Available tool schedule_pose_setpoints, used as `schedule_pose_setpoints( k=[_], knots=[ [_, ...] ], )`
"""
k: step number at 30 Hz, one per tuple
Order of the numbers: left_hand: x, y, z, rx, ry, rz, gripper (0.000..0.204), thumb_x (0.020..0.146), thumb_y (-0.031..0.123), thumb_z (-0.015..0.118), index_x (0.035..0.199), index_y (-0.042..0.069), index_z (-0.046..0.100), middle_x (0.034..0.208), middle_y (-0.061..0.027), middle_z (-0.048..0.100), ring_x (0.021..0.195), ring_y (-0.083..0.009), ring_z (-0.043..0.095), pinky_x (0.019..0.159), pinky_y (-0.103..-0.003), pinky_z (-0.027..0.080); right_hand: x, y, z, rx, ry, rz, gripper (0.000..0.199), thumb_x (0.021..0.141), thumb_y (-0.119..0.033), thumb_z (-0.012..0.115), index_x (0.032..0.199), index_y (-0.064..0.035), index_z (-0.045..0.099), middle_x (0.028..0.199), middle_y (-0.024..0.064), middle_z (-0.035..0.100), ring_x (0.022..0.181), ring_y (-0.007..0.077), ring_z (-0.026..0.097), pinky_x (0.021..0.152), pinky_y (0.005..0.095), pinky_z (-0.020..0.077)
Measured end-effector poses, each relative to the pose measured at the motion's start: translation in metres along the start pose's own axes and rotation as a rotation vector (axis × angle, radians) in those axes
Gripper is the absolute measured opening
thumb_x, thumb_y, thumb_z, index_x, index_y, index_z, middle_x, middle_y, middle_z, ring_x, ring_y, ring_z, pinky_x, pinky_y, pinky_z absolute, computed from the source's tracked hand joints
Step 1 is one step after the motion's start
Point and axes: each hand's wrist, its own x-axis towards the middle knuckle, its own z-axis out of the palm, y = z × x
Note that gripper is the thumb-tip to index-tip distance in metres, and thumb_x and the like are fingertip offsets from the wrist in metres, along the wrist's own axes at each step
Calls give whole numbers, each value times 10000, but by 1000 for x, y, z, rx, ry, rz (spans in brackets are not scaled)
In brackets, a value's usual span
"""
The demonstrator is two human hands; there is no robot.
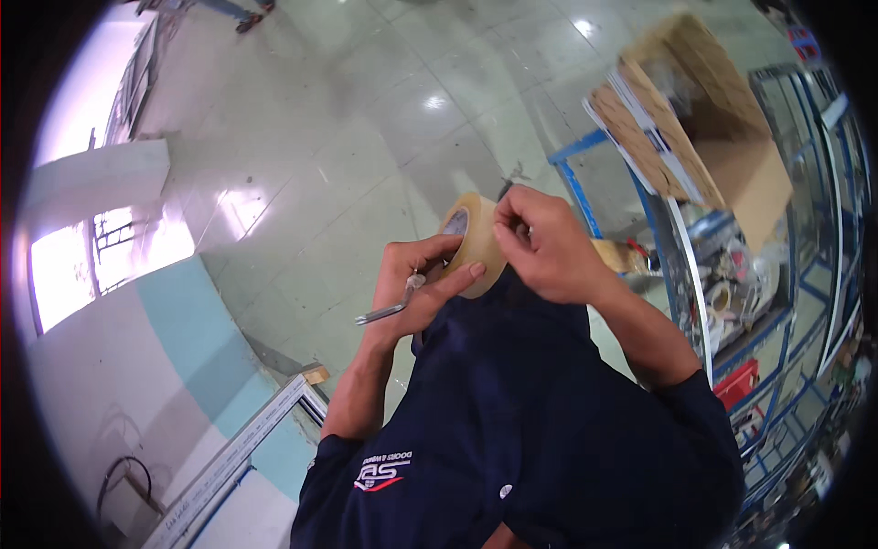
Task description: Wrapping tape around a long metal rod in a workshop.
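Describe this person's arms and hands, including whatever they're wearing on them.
The left hand and right hand are bare, with no gloves or watch visible. The forearms are uncovered too. The short sleeves are dark navy, part of a shirt with a white-and-red chest emblem.

Grey-green tiles pave the floor (311, 174), glossy enough to throw back small bright spots of light (434, 102). Over on the left, white glare fills a barred opening (66, 279) beside a wall (187, 320) banded in pale tones and blue; blue metal racking (761, 340) crowds the right.
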Motion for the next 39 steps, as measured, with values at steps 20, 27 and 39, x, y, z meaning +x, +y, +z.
schedule_pose_setpoints(
  k=[20, 27, 39],
  knots=[
    [241, 21, -285, -40, -123, 100, 364, 873, 225, 821, 1151, 3, 742, 714, -27, 631, 669, -65, 526, 616, -261, 442, 403, -10, 16, 454, -577, 205, 94, 960, -85, 662, 912, -12, 629, 788, -41, 575, 738, 40, 510, 659, 230, 428],
    [352, 42, -435, -151, -22, 101, 295, 869, 268, 846, 964, -2, 775, 698, 3, 663, 634, -47, 549, 578, -244, 419, 582, -38, 66, 484, -528, 213, 81, 947, -82, 684, 912, -25, 637, 812, -30, 601, 760, 41, 525, 669, 233, 435],
    [623, 77, -671, -262, -114, -1, 346, 816, 331, 890, 722, 51, 709, 623, 38, 624, 559, -42, 524, 513, -246, 377, 901, -13, 127, 635, -354, 98, 82, 963, -65, 666, 906, -10, 645, 880, -14, 611, 808, 73, 543, 744, 249, 445]
  ],
)
